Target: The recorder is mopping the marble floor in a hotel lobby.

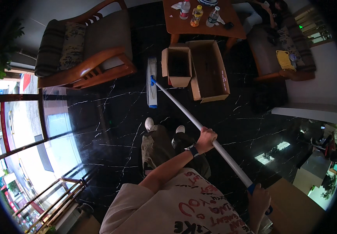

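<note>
A flat mop slants across the view, its long white pole (184,112) running from upper left to lower right. Its narrow mop head (152,91), grey-white with blue parts, lies flat on the black floor, just left of two open cardboard boxes. My left hand (206,140), with a dark watch at the wrist, is wrapped round the middle of the pole. Lower right, my right hand (260,198) closes round the blue grip at the pole's upper end. My shoes show on the floor between the mop head and my body.
A smaller open box (182,80) stands against a larger one (215,91), before a wooden table (176,24) with several bottles. A wooden armchair (110,58) is at left. On the right, a person sits on a sofa (260,54). Glass doors (24,124) line the left.
</note>
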{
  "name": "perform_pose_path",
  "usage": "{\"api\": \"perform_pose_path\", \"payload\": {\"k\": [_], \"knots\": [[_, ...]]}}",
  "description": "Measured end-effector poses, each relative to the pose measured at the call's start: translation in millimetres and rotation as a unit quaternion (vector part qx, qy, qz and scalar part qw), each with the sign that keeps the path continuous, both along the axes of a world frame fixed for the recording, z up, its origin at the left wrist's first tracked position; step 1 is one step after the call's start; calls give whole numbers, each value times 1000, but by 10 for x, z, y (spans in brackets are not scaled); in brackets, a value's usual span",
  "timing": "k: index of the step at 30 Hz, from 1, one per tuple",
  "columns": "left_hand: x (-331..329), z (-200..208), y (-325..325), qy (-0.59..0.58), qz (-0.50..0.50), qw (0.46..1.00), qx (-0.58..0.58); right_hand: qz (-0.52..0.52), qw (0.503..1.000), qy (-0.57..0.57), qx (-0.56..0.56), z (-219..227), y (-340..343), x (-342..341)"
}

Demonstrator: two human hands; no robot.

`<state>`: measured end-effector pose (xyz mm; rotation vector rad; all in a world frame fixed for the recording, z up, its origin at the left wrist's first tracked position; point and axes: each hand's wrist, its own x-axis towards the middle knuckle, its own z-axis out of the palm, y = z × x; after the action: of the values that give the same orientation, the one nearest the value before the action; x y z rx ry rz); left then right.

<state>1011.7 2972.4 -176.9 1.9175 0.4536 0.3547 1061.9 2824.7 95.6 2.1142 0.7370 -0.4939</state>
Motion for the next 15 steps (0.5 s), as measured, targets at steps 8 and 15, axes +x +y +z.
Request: {"api": "perform_pose_path", "payload": {"k": [8,15], "knots": [[-245,-355,971,-31,41,999,10,-1,1000,-21,-1,-405,894,-489],[-546,-576,2203,-7,-5,998,60,10,998,-57,29,-818,1948,-1041]]}}
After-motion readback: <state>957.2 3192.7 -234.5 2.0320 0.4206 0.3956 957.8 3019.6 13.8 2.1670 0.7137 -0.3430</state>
